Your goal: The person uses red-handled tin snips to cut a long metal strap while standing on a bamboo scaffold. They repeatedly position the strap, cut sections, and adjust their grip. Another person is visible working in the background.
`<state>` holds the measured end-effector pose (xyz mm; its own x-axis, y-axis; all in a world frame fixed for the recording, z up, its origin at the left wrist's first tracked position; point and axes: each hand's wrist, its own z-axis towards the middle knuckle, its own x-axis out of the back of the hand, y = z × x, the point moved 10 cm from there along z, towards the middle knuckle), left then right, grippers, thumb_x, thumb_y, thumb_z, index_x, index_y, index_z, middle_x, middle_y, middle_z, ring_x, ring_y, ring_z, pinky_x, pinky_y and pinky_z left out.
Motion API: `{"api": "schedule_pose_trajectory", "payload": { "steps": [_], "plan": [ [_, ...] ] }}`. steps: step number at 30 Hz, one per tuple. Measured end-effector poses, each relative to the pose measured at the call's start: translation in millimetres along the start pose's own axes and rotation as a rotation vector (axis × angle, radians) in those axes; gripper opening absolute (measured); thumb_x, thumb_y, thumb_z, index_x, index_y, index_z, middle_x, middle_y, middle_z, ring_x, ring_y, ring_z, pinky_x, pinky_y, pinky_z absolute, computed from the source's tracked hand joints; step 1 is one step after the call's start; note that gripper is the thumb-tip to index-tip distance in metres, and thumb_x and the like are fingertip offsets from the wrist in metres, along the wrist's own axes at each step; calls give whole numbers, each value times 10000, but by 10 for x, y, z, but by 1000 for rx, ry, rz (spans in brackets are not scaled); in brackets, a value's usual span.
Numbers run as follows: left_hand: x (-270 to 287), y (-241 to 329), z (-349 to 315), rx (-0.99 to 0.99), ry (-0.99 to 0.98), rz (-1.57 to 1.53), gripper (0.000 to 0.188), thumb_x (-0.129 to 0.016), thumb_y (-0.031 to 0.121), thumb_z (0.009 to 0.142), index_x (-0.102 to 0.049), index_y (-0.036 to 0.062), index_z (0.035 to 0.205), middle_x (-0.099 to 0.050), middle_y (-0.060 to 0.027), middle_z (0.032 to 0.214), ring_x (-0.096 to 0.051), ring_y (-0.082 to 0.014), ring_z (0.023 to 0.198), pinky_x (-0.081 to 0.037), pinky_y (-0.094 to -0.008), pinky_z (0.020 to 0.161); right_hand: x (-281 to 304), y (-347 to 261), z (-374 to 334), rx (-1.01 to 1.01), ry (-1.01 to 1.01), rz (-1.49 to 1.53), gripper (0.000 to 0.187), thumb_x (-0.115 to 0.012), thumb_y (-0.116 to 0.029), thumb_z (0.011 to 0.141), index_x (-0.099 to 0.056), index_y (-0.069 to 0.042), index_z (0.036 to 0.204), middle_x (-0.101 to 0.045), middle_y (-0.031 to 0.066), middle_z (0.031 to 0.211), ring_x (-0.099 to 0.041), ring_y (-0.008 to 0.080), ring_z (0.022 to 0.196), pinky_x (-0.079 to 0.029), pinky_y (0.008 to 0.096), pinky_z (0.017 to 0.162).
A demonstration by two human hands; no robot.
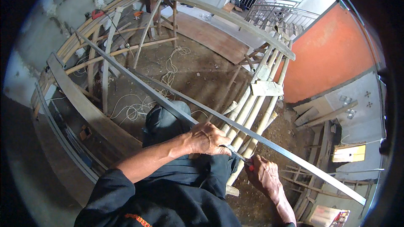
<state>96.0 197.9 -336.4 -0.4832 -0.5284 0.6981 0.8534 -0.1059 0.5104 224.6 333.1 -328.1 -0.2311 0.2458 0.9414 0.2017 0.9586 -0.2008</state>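
Note:
My left hand [208, 138] is closed around the near end of a long grey metal profile [139, 85], which slants away to the far left. My right hand [265, 175] grips a tool with a red handle [251, 167]. The tool's slim metal part reaches toward the fingers of my left hand; its exact kind is partly hidden by my grip. A second long metal profile [290, 155] runs diagonally just beyond both hands, down to the lower right.
Bamboo poles [252, 120] form scaffolding ahead, with a wooden plank [219, 13] across the far side. A curved-looking board [78, 90] lies at left. Cream cable [134, 108] tangles on the floor below. An orange wall [332, 54] stands at right. A red tool [98, 14] rests at far left.

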Motion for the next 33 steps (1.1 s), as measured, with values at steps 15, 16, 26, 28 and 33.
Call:
{"api": "schedule_pose_trajectory", "payload": {
  "steps": [15, 16, 26, 28, 33],
  "plan": [
    [30, 15, 2, -3, 33, 15, 474, -726, 561, 890, -744, 88, 909, -643, -86, 680, -693, -289, 647, -561, -394, 582, 12, -21, -13, -17, 50, 12, 237, -692, -261, 924, -627, -46, 999, -706, 210, 847, -708, 425, 770, -553, 510, 674],
    [22, 11, 3, -1, 29, 18, 475, -724, 562, 891, -745, 88, 910, -644, -86, 681, -693, -287, 647, -561, -393, 582, 5, -16, -12, -26, 39, 8, 238, -693, -262, 924, -628, -46, 1000, -706, 210, 848, -708, 424, 767, -553, 508, 669],
    [23, 19, -3, -11, 30, 17, 466, -746, 547, 878, -747, 82, 913, -646, -82, 687, -694, -287, 646, -563, -398, 587, 6, -36, -7, 5, 18, -12, 223, -686, -252, 930, -611, -48, 981, -696, 226, 810, -695, 435, 727, -542, 505, 640],
    [23, 17, -5, -6, 32, 9, 466, -746, 546, 877, -748, 81, 914, -647, -83, 689, -694, -289, 649, -563, -398, 589, 1, -22, -10, 4, 20, -9, 226, -686, -252, 933, -608, -45, 980, -694, 224, 801, -693, 436, 718, -538, 506, 632],
    [9, 9, -10, 7, 15, -11, 463, -753, 540, 873, -747, 81, 931, -654, -92, 706, -699, -299, 678, -567, -401, 614, -12, -15, 5, 35, 5, 22, 229, -678, -253, 935, -605, -40, 977, -688, 215, 766, -688, 436, 698, -534, 506, 622]
  ]
}}
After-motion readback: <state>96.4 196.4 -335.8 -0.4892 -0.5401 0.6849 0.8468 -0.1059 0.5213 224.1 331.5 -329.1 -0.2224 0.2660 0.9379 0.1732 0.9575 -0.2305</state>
